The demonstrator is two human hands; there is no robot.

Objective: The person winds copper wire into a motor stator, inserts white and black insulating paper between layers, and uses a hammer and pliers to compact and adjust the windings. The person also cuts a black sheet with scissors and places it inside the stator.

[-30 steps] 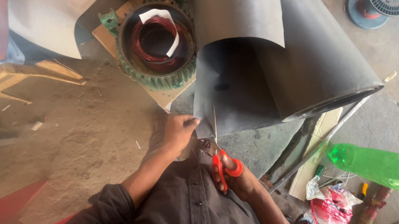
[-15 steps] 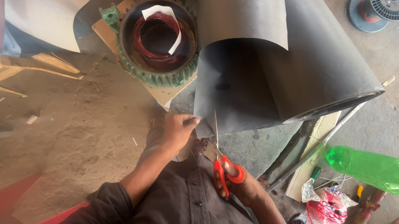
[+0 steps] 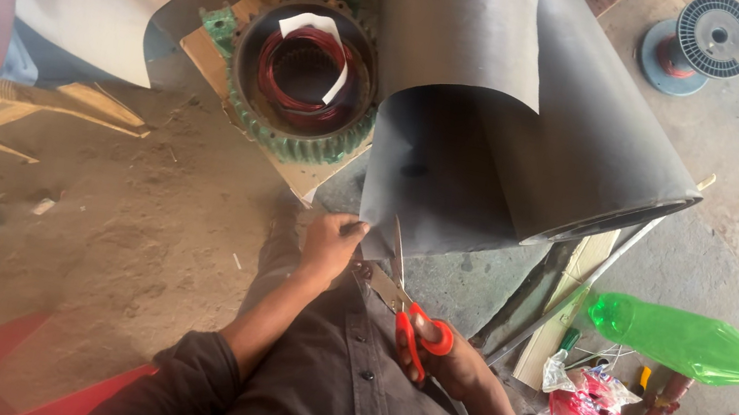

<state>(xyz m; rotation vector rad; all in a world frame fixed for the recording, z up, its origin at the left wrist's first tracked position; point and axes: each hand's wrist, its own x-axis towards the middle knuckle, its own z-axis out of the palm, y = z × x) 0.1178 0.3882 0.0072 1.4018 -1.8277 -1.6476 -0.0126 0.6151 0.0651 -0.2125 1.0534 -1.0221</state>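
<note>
Scissors (image 3: 407,309) with orange handles sit in the right hand (image 3: 454,362), fingers through the loops, blades parted around the lower edge of the grey insulation sheet (image 3: 455,172). Just left of the blades the left hand (image 3: 330,243) pinches that same edge shut. Above the pinch lies a green motor stator (image 3: 306,77) with red copper windings; right of the scissors, a green plastic bottle (image 3: 692,342)
</note>
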